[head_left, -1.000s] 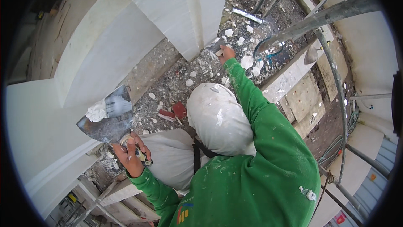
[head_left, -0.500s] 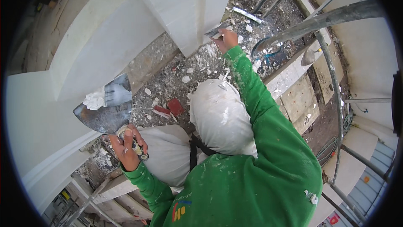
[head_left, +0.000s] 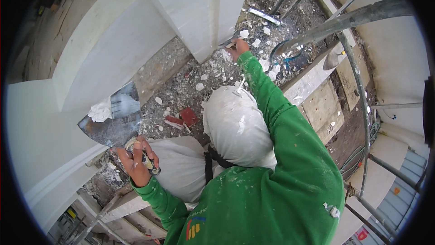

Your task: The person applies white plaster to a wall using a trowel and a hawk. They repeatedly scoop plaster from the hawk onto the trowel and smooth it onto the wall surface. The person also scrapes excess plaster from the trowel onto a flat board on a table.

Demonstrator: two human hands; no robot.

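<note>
While left hand (head_left: 136, 160) grips trowel (head_left: 112, 119), right hand (head_left: 239, 48) meets column (head_left: 199, 9).

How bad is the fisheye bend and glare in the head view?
Head view: strong barrel bend, the scaffold pipe curves near the rim, corners black. Soft daylight, no hard shadows; slight sheen on the wide blade in the left hand. The right hand stays sharp.

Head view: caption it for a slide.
Left hand holds a plaster-loaded broad trowel; right hand works a small tool at the white column's base.
</note>
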